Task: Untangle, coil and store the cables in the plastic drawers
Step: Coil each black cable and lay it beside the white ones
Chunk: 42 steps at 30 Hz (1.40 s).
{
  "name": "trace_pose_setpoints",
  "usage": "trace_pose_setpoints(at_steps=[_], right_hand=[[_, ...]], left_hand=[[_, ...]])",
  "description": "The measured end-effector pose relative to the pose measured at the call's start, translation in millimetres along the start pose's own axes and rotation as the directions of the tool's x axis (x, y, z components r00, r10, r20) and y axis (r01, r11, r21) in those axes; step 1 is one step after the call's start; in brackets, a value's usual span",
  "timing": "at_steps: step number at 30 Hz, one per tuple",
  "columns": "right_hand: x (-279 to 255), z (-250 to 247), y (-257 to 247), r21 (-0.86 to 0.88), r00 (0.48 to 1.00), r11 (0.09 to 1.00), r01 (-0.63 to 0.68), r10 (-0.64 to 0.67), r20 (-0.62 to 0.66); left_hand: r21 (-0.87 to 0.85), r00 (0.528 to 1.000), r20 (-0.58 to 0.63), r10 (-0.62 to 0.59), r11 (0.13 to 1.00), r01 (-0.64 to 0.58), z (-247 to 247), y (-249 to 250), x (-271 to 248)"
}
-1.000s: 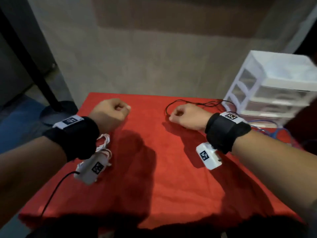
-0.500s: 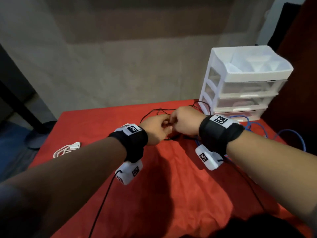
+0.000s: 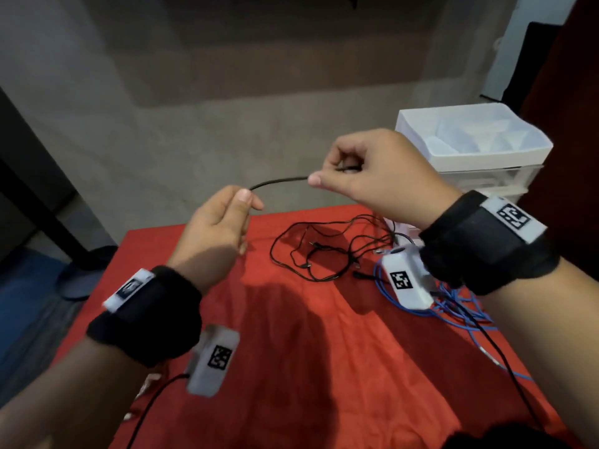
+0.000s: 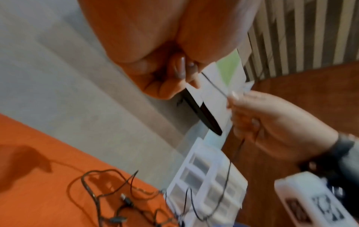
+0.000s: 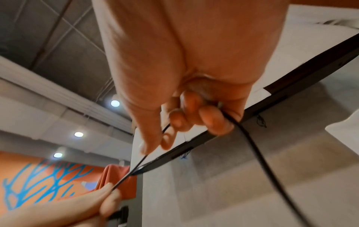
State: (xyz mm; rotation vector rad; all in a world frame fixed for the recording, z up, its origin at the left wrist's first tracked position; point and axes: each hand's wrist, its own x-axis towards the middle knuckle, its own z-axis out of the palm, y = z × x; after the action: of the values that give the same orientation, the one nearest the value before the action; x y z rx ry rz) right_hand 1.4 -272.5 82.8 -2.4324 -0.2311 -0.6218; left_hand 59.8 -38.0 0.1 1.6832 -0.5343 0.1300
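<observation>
A thin black cable [image 3: 278, 182] stretches in the air between both hands, above the red table [image 3: 291, 367]. My left hand [image 3: 244, 197] pinches one end between thumb and fingers. My right hand [image 3: 327, 176], higher and to the right, grips the cable in curled fingers. In the right wrist view the cable [image 5: 258, 158] trails down from the right hand [image 5: 186, 122]. A tangle of black cables [image 3: 324, 251] lies on the table below the hands. A blue cable [image 3: 460, 312] sprawls at the right. The white plastic drawers [image 3: 470, 150] stand at the back right, all shut.
A bit of white cable [image 3: 147, 385] shows under my left forearm near the table's left edge. A grey wall rises behind the table. The wrist cameras' own black leads hang from both wrists. The drawer unit's top tray holds nothing I can see.
Both hands have risen from the table, where they met over the black tangle. They have drawn apart with a short length of black cable between them.
</observation>
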Motion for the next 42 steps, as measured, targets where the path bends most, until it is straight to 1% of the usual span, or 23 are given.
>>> trace_pose_setpoints(at_steps=[3,5,7,9,10,12,14,16,19,22,23,26,28,29,30,32,34,35,37,38,40,41,42], right_hand=[[-12,9,6,0.046,0.996,0.999,0.014,-0.018,0.093],[-22,26,13,0.129,0.993,0.992,0.003,-0.018,0.117],[-35,47,20,0.176,0.992,0.984,-0.039,0.016,0.126],[-48,69,26,0.155,0.991,0.986,-0.064,0.045,0.124],[-52,78,29,0.109,0.989,0.992,-0.069,0.054,0.137],[-60,89,33,-0.073,0.971,0.996,-0.048,0.064,0.232],[-68,94,29,-0.236,0.920,0.972,0.010,0.084,0.383],[-77,98,19,-0.269,0.858,0.959,0.090,0.063,0.510],[-89,109,-2,-0.181,0.780,0.966,0.187,-0.034,0.624],[-94,115,-15,0.001,0.721,0.992,0.127,-0.093,0.687],[-93,115,-15,0.034,0.725,0.994,0.102,-0.098,0.682],[-89,109,-9,0.061,0.773,0.995,0.081,-0.101,0.626],[-88,106,-9,0.095,0.785,0.994,0.058,-0.104,0.611],[-88,105,-9,0.113,0.790,0.992,0.056,-0.113,0.602],[-87,105,-10,0.122,0.799,0.990,0.067,-0.127,0.588],[-84,106,-9,0.133,0.825,0.987,0.090,-0.149,0.545],[-79,102,-4,0.150,0.840,0.983,0.110,-0.172,0.514],[-76,100,1,0.117,0.847,0.983,0.144,-0.183,0.499],[-71,94,20,-0.063,0.889,0.977,0.204,-0.158,0.430],[-68,90,32,-0.159,0.926,0.972,0.173,-0.106,0.361],[-65,80,53,-0.259,0.985,0.966,0.014,0.032,0.170],[-63,77,62,-0.258,0.988,0.963,-0.081,0.111,0.106],[-63,75,68,-0.223,0.978,0.960,-0.167,0.190,0.087]], left_hand=[[-0.208,0.984,-0.141,-0.110,0.975,0.079,-33,0,-24],[-0.396,0.955,-0.165,-0.245,0.903,0.163,-48,-4,-42],[-0.575,0.921,-0.087,-0.379,0.774,0.264,-51,-8,-60],[-0.667,0.894,0.054,-0.445,0.650,0.364,-46,-11,-73],[-0.672,0.883,0.112,-0.456,0.620,0.405,-43,-12,-78],[-0.655,0.865,0.160,-0.475,0.605,0.453,-36,-12,-83],[-0.649,0.859,0.134,-0.494,0.611,0.453,-33,-12,-83],[-0.662,0.870,0.111,-0.480,0.617,0.425,-30,-13,-81],[-0.688,0.884,0.157,-0.441,0.593,0.418,-25,-20,-77],[-0.650,0.860,0.230,-0.455,0.586,0.484,-21,-28,-78],[-0.642,0.851,0.232,-0.470,0.584,0.497,-20,-31,-79],[-0.626,0.837,0.214,-0.504,0.587,0.513,-18,-35,-81],[-0.582,0.836,0.198,-0.512,0.624,0.521,-17,-35,-82],[-0.532,0.839,0.182,-0.512,0.666,0.522,-15,-35,-82],[-0.447,0.849,0.156,-0.505,0.730,0.516,-14,-36,-83],[-0.186,0.884,0.138,-0.447,0.865,0.467,-11,-36,-88],[0.025,0.906,0.173,-0.386,0.921,0.388,-8,-34,-92],[0.067,0.911,0.166,-0.378,0.926,0.372,-10,-33,-93],[-0.007,0.914,0.094,-0.395,0.918,0.398,-19,-29,-91],[-0.072,0.915,0.071,-0.397,0.913,0.402,-25,-27,-90],[-0.115,0.916,0.137,-0.377,0.912,0.393,-37,-24,-90],[-0.103,0.901,0.212,-0.378,0.908,0.406,-40,-21,-91],[-0.071,0.871,0.302,-0.388,0.902,0.426,-41,-20,-94]])
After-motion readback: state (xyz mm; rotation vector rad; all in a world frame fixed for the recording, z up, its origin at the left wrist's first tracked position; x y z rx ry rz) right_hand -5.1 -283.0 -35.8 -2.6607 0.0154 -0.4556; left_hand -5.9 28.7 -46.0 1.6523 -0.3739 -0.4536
